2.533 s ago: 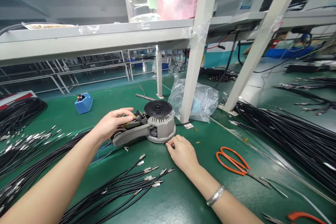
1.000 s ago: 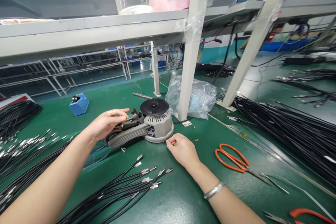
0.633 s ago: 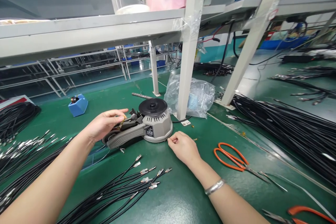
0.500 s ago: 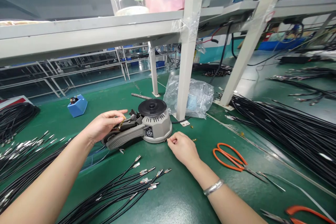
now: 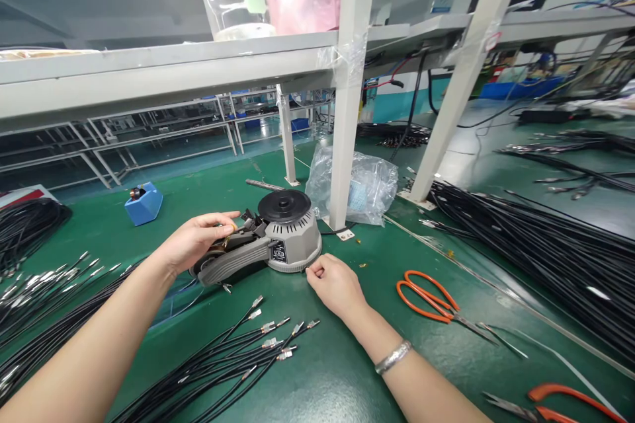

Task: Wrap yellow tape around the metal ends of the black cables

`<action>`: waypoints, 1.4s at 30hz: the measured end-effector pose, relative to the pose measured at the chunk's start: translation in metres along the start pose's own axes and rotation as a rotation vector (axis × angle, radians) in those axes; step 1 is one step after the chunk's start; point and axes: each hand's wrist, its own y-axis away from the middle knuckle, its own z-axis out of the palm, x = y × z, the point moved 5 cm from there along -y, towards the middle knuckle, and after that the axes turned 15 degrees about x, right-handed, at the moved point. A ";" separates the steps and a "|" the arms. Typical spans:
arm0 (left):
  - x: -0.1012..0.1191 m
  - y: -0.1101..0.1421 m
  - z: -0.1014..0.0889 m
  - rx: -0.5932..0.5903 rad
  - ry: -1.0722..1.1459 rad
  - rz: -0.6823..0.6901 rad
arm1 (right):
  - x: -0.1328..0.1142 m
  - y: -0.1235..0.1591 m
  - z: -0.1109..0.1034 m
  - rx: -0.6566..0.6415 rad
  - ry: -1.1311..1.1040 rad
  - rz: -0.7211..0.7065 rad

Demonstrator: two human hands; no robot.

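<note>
A grey tape dispenser machine [image 5: 278, 241] with a black round top stands on the green bench mat [image 5: 347, 370]. My left hand [image 5: 196, 241] rests on its outlet arm, with thumb and fingers pinched on a small amber piece of tape. My right hand [image 5: 335, 285] lies curled on the mat at the machine's front right base, fingertips pressed together; what they hold is too small to make out. A bundle of black wires with metal terminals [image 5: 238, 353] lies just in front of both hands.
Orange scissors [image 5: 436, 301] lie right of my right hand; another orange-handled tool [image 5: 555, 400] sits at the bottom right. Piles of black cables [image 5: 546, 251] fill the right and the left [image 5: 34, 291]. White shelf posts [image 5: 342, 92], a plastic bag [image 5: 364, 185] and a blue box [image 5: 143, 203] stand behind.
The view has shifted slightly to the right and up. Both hands stay at the tape machine, the left still pinching at the outlet; the right has edged closer to the base.
</note>
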 end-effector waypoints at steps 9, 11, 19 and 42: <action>0.000 0.002 0.001 0.014 -0.008 0.007 | -0.001 0.000 0.000 0.008 -0.020 0.003; 0.000 0.002 0.000 0.020 -0.017 0.007 | -0.001 0.000 0.000 0.007 -0.027 -0.002; -0.001 0.001 0.000 0.017 -0.021 0.003 | 0.000 0.000 -0.001 0.021 -0.037 -0.007; 0.000 0.005 0.003 0.039 -0.063 0.017 | -0.013 0.006 0.004 -0.001 -0.098 -0.079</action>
